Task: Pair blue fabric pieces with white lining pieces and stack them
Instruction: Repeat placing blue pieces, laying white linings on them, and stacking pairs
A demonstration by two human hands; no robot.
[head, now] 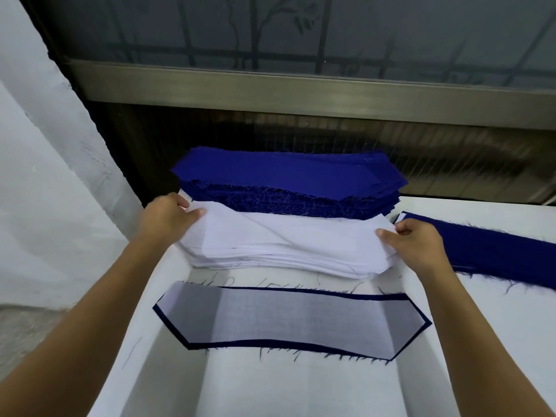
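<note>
Both hands at the white lining stack [285,254], mid-desk.
- L: left hand [168,218] pinches the left end of the top lining piece [240,228]. Thumb on top, other fingers [180,201] curled behind the edge. That end is raised off the stack, w/ a diagonal fold running across the sheet.
- R: right hand [418,242] grips the right end of the same piece, thumb flat on top, remaining fingers curled. Can't tell how many layers it has.
- Blue fabric stack [288,179] sits directly behind the lining stack, touching it. It is thick, w/ frayed edges facing the camera.
- Paired set [288,320] lies flat on the desk [301,386] nearer the person, apart from the lining stack: white lining over a blue piece, w/ a blue border showing all round.
- More blue fabric [496,254] lies on the desk at the right, partly behind the right hand.
- Loose threads lie on the desk.
- Metal window frame [301,85] behind the desk.
</note>
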